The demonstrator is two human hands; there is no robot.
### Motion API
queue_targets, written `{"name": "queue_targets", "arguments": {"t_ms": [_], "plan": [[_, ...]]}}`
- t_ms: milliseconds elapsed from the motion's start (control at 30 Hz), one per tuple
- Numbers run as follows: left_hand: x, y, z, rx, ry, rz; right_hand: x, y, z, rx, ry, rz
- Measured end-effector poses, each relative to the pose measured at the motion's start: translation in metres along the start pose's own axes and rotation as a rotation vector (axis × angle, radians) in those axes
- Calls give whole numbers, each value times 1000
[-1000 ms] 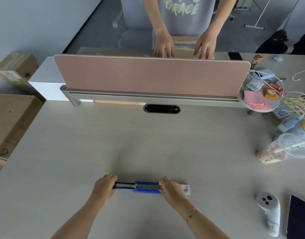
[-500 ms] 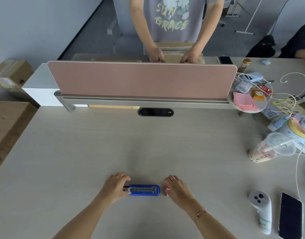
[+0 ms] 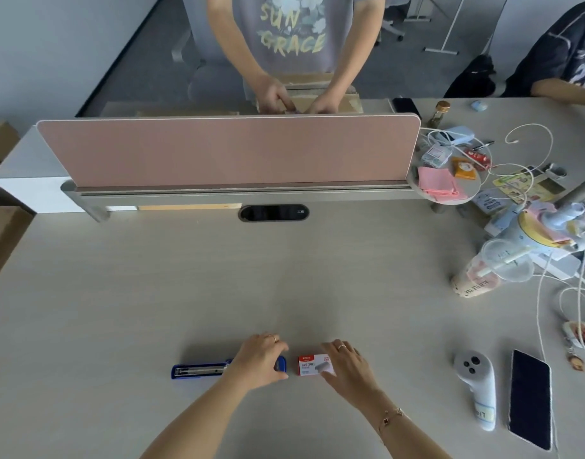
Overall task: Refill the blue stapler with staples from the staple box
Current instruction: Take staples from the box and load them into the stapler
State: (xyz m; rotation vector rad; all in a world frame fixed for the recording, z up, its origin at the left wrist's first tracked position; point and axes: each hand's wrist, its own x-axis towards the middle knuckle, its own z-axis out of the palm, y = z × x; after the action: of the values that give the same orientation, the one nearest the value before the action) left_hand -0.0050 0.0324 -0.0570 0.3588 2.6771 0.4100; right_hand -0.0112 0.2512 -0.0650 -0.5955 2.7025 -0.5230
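Observation:
The blue stapler (image 3: 198, 371) lies flat on the table near the front edge, swung open, with its metal staple channel facing up. My left hand (image 3: 258, 361) covers and grips its right end. Just to the right sits the small red and white staple box (image 3: 307, 365). My right hand (image 3: 349, 369) holds the box by its right side, the thumb at its lower edge. A small grey patch shows on the box by my thumb; I cannot tell what it is.
A pink divider screen (image 3: 228, 150) crosses the table at the back; a person stands behind it handling a cardboard box. At the right lie a white controller (image 3: 476, 385), a dark phone (image 3: 529, 399), a plastic cup (image 3: 493, 270), cables and clutter.
The stapler now lies stretched out to the left, longer than half a second ago. My left hand sits on its right end. My right hand has slid right, uncovering the staple box.

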Motion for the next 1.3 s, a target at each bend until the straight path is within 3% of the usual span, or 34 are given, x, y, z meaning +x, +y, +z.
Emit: {"name": "queue_targets", "arguments": {"t_ms": [200,733,1300], "plan": [[12,12,5,54,-67,33,1,10,2,-10,-22,0],[20,37,13,206,11,113,0,16,3,-5,1,-20],[18,33,19,328,84,166,2,17,-4,-26,-90,-23]]}}
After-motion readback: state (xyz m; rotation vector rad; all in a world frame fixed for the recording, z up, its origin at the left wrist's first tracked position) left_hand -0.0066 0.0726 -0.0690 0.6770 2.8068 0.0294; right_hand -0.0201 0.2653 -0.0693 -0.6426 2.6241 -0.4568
